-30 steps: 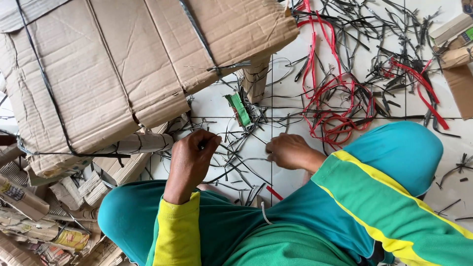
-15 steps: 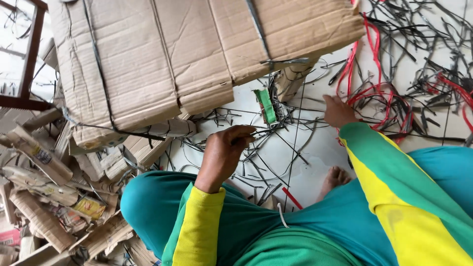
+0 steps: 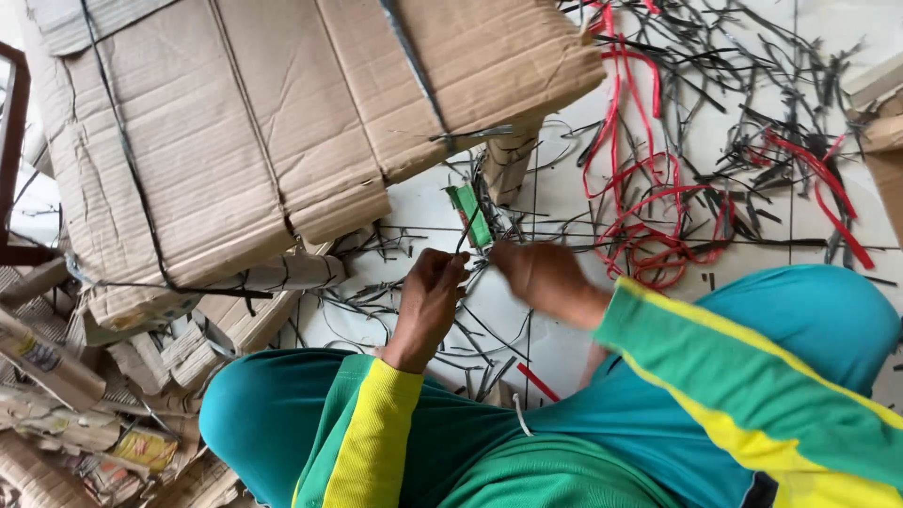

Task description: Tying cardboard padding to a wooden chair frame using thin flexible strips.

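I sit on a white tiled floor (image 3: 564, 339) strewn with thin black straps. My left hand (image 3: 431, 299) is raised in front of me with its fingers pinched on a thin black strap (image 3: 464, 230) that rises from the fingertips. My right hand (image 3: 538, 275) is close beside it, fingers curled toward the same strap; motion blur hides its exact grip. A short green strap piece (image 3: 467, 212) lies on the floor just beyond both hands. My knees in teal trousers frame the hands on either side.
A large flattened cardboard bundle (image 3: 282, 122) tied with black straps fills the upper left. Red straps (image 3: 649, 216) tangle among black ones (image 3: 752, 113) at upper right. Rolled and crushed cardboard scraps (image 3: 85, 395) pile at lower left. A dark wooden frame (image 3: 11, 141) stands at the left edge.
My right hand has come back from the red straps on the right and met my left hand. The left hand has lifted off the floor with a black strap.
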